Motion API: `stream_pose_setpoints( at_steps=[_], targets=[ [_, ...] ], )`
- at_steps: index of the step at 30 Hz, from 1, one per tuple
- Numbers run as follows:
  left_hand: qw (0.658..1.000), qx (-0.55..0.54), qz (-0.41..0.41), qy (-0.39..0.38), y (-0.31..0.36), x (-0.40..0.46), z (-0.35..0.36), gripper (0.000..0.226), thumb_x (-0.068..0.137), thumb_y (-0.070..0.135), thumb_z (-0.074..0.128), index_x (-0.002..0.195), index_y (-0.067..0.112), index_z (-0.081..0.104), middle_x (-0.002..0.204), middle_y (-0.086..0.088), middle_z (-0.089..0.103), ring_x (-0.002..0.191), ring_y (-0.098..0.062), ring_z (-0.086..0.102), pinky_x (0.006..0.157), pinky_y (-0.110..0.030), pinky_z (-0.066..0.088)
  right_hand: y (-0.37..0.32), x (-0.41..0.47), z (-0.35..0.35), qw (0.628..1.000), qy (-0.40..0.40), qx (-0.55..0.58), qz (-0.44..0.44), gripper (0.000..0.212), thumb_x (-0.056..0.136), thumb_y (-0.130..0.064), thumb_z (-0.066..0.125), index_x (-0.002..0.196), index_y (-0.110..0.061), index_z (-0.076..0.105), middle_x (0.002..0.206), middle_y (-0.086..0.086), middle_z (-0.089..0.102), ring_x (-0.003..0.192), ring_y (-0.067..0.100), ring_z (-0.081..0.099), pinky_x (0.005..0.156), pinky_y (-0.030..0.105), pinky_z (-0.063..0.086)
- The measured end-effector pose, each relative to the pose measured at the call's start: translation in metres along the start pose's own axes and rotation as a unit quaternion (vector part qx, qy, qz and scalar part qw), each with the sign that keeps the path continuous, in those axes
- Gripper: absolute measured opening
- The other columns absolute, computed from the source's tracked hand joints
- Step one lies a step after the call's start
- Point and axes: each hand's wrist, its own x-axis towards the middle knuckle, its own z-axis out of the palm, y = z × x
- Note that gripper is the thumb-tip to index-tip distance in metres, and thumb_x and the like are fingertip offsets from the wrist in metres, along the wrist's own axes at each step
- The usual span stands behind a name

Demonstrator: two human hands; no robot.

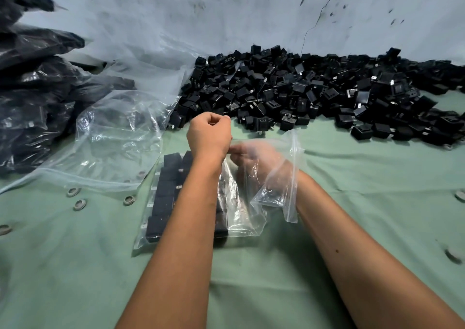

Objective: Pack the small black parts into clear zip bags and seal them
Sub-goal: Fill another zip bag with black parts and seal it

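Observation:
A clear zip bag (pixel 241 218) lies on the green cloth at centre, holding rows of small black parts (pixel 163 197). My left hand (pixel 210 133) is curled in a fist above the bag's upper edge, pinching the plastic there. My right hand (pixel 254 162) sits inside or behind a fold of the bag's open end (pixel 289 177), its fingers curled on the plastic near the left hand. A large heap of loose black parts (pixel 314 94) stretches across the back right.
Empty clear bags (pixel 120 137) lie in a loose pile to the left. Filled bags of black parts (pixel 32 89) are stacked at far left. Several metal eyelets (pixel 80 204) dot the green cloth (pixel 75 265). A stained grey wall (pixel 226 14) rises behind.

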Motion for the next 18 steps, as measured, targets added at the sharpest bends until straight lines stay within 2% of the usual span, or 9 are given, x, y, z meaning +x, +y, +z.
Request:
stream_pose_setpoints(
  at_steps=[4,7,9,10,12,13,15,16,18],
  targets=[
    [0.999,0.029,-0.021,-0.006,-0.002,-0.006,0.005,0.013,0.087,0.015,0.062,0.080,0.009,0.070,0.075,-0.008,0.068,0.075,-0.030,0.064,0.084,-0.052,0.061,0.005,0.002,-0.016,0.996,0.032,-0.078,0.001,0.034,0.107,-0.006,0.048,0.137,-0.004,0.062,0.098,-0.007,0.060,0.077,-0.003,0.056,0.075,0.018,0.051],
    [0.998,0.067,-0.009,0.004,-0.004,-0.007,0.005,0.013,0.087,0.017,0.061,0.082,0.013,0.072,0.079,-0.007,0.073,0.085,-0.031,0.071,0.083,-0.042,0.060,0.001,-0.015,-0.046,0.995,-0.075,-0.052,0.034,0.024,0.104,-0.008,0.055,0.119,-0.006,0.073,0.108,0.013,0.071,0.078,0.015,0.067,0.071,0.029,0.056],
    [0.996,0.088,0.006,0.013,-0.007,-0.007,0.006,0.013,0.089,0.018,0.060,0.084,0.016,0.072,0.079,-0.003,0.074,0.082,-0.025,0.071,0.074,-0.029,0.059,-0.008,-0.028,-0.079,0.979,-0.131,-0.152,0.047,0.020,0.097,-0.013,0.067,0.115,-0.008,0.075,0.109,0.012,0.076,0.086,0.023,0.074,0.074,0.034,0.060],
    [0.995,0.097,0.017,0.019,-0.008,-0.008,0.007,0.013,0.090,0.018,0.060,0.084,0.016,0.072,0.078,0.000,0.072,0.076,-0.020,0.069,0.066,-0.019,0.054,-0.014,-0.034,-0.096,0.966,-0.109,-0.231,0.043,0.018,0.092,-0.014,0.072,0.109,-0.011,0.078,0.103,0.011,0.078,0.085,0.023,0.076,0.070,0.032,0.061],
    [0.992,0.117,0.039,0.032,-0.009,-0.010,0.008,0.014,0.091,0.016,0.059,0.085,0.015,0.072,0.074,0.009,0.066,0.065,-0.006,0.060,0.047,-0.004,0.037,-0.029,-0.044,-0.121,0.937,0.026,-0.346,0.044,0.012,0.091,-0.010,0.069,0.093,-0.012,0.080,0.079,0.008,0.078,0.062,0.016,0.072,0.051,0.025,0.056],
    [0.990,0.128,0.047,0.034,-0.009,-0.011,0.009,0.014,0.092,0.016,0.059,0.085,0.015,0.072,0.073,0.011,0.063,0.064,-0.001,0.055,0.046,-0.005,0.035,-0.035,-0.045,-0.128,0.919,0.121,-0.374,0.035,0.015,0.093,-0.009,0.066,0.089,-0.012,0.079,0.068,0.005,0.075,0.051,0.011,0.066,0.043,0.022,0.049],
    [0.987,0.145,0.056,0.032,-0.010,-0.010,0.010,0.015,0.092,0.017,0.059,0.086,0.014,0.072,0.073,0.012,0.062,0.064,0.001,0.053,0.048,-0.006,0.032,-0.047,-0.034,-0.133,0.870,0.300,-0.389,-0.040,0.018,0.094,-0.014,0.064,0.081,-0.019,0.077,0.062,0.001,0.073,0.043,0.006,0.061,0.042,0.022,0.045],
    [0.986,0.151,0.060,0.031,-0.011,-0.009,0.010,0.015,0.092,0.017,0.059,0.085,0.013,0.071,0.072,0.011,0.062,0.064,0.001,0.052,0.049,-0.007,0.032,-0.054,-0.024,-0.128,0.851,0.336,-0.394,-0.094,0.018,0.093,-0.016,0.064,0.080,-0.022,0.075,0.065,0.000,0.074,0.048,0.007,0.062,0.048,0.024,0.047],
    [0.984,0.160,0.070,0.029,-0.010,-0.009,0.009,0.015,0.092,0.017,0.059,0.084,0.013,0.071,0.072,0.010,0.063,0.064,-0.002,0.053,0.049,-0.010,0.034,-0.063,0.000,-0.107,0.849,0.286,-0.414,-0.162,0.019,0.094,-0.014,0.063,0.093,-0.028,0.076,0.083,0.000,0.077,0.063,0.010,0.063,0.060,0.029,0.052]
  ],
)
